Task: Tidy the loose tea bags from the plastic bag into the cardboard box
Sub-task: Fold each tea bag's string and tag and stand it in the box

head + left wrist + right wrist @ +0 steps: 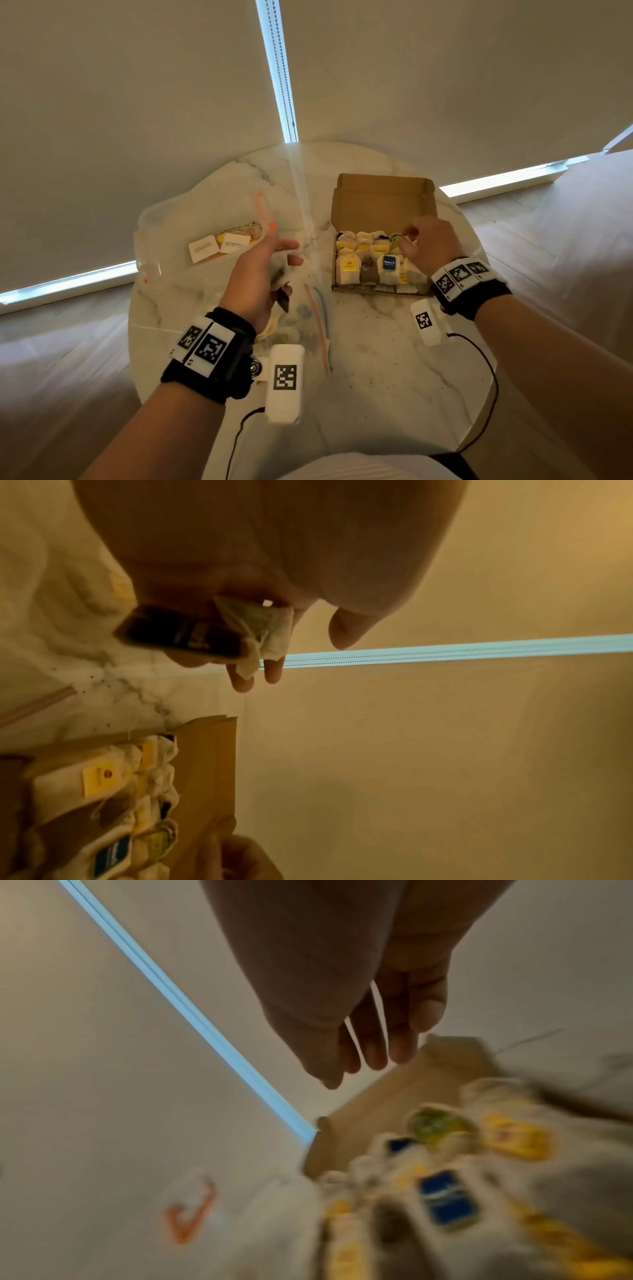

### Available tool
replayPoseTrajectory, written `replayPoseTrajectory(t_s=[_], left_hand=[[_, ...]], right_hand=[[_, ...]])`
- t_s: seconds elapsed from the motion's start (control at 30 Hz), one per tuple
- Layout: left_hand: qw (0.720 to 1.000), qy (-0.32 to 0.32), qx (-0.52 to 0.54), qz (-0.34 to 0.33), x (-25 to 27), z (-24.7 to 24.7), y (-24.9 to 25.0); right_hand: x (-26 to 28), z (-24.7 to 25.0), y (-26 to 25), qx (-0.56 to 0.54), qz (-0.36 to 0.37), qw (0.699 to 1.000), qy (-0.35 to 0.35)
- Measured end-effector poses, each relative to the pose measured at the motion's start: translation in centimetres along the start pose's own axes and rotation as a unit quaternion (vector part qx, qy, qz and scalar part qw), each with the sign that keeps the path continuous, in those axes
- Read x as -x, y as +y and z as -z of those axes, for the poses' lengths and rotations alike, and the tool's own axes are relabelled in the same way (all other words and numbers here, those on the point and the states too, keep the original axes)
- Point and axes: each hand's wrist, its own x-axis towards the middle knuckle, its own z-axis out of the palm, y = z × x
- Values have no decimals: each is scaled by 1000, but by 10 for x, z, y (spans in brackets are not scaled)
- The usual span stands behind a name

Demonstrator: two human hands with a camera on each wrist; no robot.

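One tea bag [260, 626] sits pinched in the left hand [260, 274], left of the cardboard box [383, 202]; the right hand [428, 243], fingers loose and holding nothing, hovers over the box, nearer.

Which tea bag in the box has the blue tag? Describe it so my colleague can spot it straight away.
On the round marble table, find the open cardboard box at the right. In its near row, the tea bag with the blue tag stands just left of the right hand. Most of its neighbours' tags are yellow; its tag is dark blue with white lettering.
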Motion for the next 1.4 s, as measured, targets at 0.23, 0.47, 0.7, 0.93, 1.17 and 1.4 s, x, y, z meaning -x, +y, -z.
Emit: replayPoseTrajectory(t_s=[0.23,0.47,0.7,0.93,1.17,1.4], left_hand=[[991,-8,127,46,8,0,6],[992,-13,128,3,18,5,7],[996,-42,77,-25,24,13,1],[993,-97,61,-5,30,14,6],[991,-136,2,-20,36,19,5],[952,-138,-134,-239,41,33,-1]], right_hand=[[75,21,-123,-226,226,943,-88],[85,8,-148,-259,183,945,-85],[95,21,-140,-282,229,929,-67],[96,35,-146,-183,389,903,-24],[98,42,-150,-246,316,915,-52],[95,52,-146,-342,216,913,-59]])
